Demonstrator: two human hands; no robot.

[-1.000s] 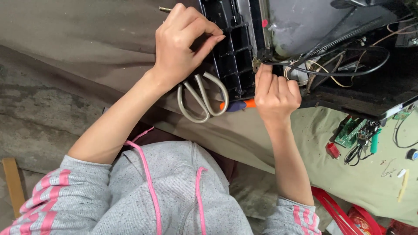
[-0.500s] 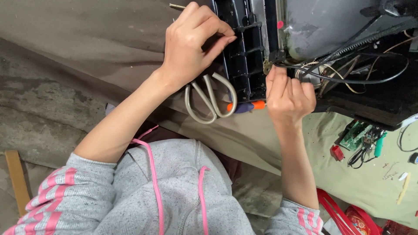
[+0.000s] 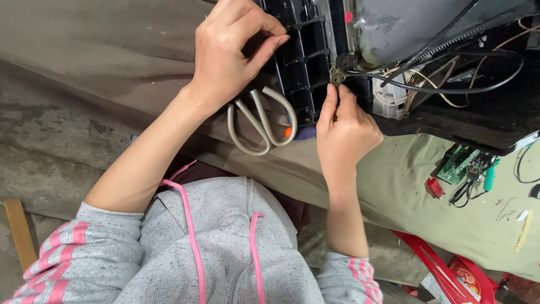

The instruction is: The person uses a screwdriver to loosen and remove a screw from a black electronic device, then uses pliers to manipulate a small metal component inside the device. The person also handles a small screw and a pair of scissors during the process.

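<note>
Two hands are busy on a gutted piece of electronics, both up top in the frame. Going from the left: a strip of wood (image 3: 19,232) sits at the lower left edge, then grey hoodie sleeves with pink stripes. The left hand (image 3: 228,53) is at upper centre, fingers curled narrow and pinching the edge of a black plastic grille (image 3: 306,62), holding it steady. Just under that hand lie scissors with beige handles (image 3: 261,121) on the cloth-covered surface (image 3: 84,62).

Right of centre, the right hand (image 3: 346,132) is closed in a tight pinch right below a small brass clip (image 3: 337,75) where black cables (image 3: 444,89) meet the frame; can't tell if there's a tool in there. Far right, a green circuit board (image 3: 462,164) and loose bits rest on the surface.

My worry: those cables run right past the clip, so a slip of the pinching fingers could probably yank or nick a wire, and the grille edge might scrape a knuckle.
</note>
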